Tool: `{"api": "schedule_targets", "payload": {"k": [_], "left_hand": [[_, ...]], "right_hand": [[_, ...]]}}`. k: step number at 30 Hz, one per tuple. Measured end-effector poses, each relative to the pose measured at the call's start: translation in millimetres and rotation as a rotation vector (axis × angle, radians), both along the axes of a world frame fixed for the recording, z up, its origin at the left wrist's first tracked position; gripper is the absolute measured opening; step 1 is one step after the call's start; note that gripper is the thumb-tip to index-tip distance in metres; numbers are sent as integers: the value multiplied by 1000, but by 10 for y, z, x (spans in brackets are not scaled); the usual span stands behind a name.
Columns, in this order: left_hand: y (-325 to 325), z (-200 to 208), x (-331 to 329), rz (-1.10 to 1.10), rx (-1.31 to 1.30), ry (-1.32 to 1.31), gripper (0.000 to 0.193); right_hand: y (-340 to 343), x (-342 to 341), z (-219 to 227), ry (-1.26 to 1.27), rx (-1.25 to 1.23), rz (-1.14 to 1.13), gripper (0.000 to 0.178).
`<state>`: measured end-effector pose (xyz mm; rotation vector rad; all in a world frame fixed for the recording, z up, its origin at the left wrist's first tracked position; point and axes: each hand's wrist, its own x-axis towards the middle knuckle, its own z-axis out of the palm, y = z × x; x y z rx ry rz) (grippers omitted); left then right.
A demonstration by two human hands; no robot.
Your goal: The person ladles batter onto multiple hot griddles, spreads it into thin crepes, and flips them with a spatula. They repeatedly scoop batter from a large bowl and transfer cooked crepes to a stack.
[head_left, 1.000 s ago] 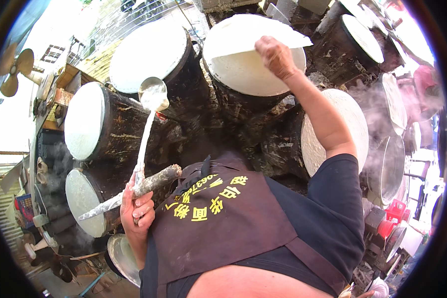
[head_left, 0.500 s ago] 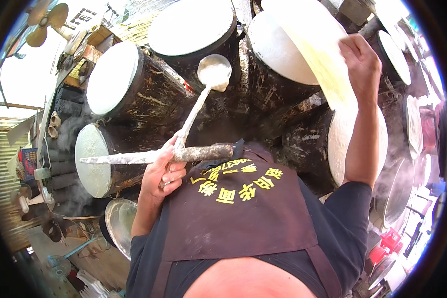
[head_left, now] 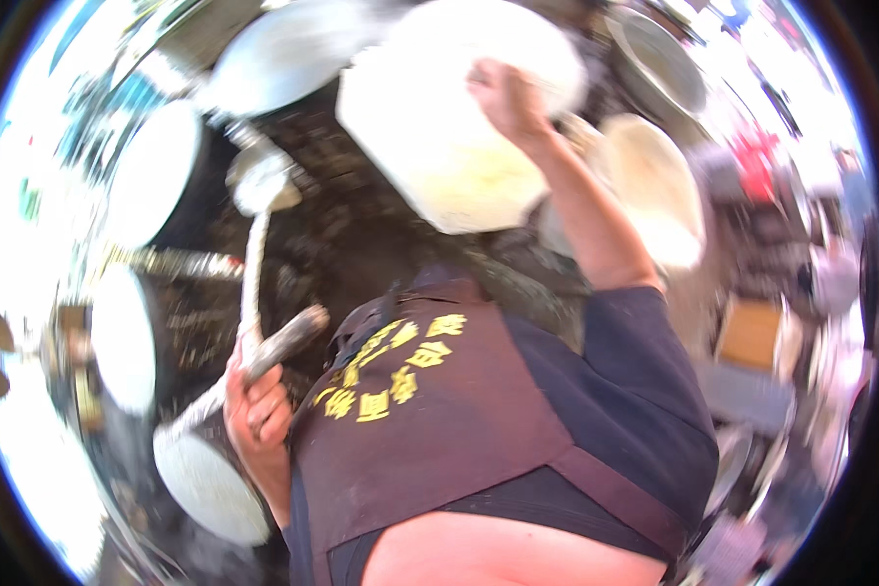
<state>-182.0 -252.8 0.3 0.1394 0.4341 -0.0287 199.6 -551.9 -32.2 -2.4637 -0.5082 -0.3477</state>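
My left hand (head_left: pixel 261 410) is closed round the handle of a ladle (head_left: pixel 261 183) and a short wooden stick (head_left: pixel 288 344) crossing it. The ladle's bowl points away from me and is coated in white batter. White coating also covers the stick's left end, while its right end is bare and dark. Up and to the right, my right hand (head_left: pixel 510 103) pinches a broad, thin pale dough sheet (head_left: pixel 439 166). That sheet hangs stretched out toward the left, its lower edge in the air in front of my apron. Motion blur smears its far part.
Dark drums with pale round tops (head_left: pixel 151 171) stand in an arc round me, one low at the left (head_left: pixel 210 488). At the far right is a metal basin (head_left: pixel 659 63). A round pale tray (head_left: pixel 649 190) lies under my right forearm. Farther right stands a brown box (head_left: pixel 752 332).
My body and view have turned to the right. The dough sheet has swung away from the drums with my right hand. My left hand still holds the ladle and stick.
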Motion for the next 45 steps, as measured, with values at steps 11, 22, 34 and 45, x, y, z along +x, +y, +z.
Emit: {"api": "schedule_targets", "payload": {"k": [11, 22, 34, 45], "left_hand": [[-640, 36, 141, -104, 50, -19, 51], [-1611, 303, 274, 77, 74, -114, 42], [-2052, 365, -485, 360, -89, -173, 52], [-2511, 393, -2171, 808, 453, 161, 52]], "right_hand": [[-3962, -908, 455, 88, 1224, -694, 12], [-5862, -1285, -2340, 383, 1321, -1217, 21], [-5843, -939, -1829, -34, -371, -1073, 36], [393, -2172, 71, 557, 360, 1067, 38]]}}
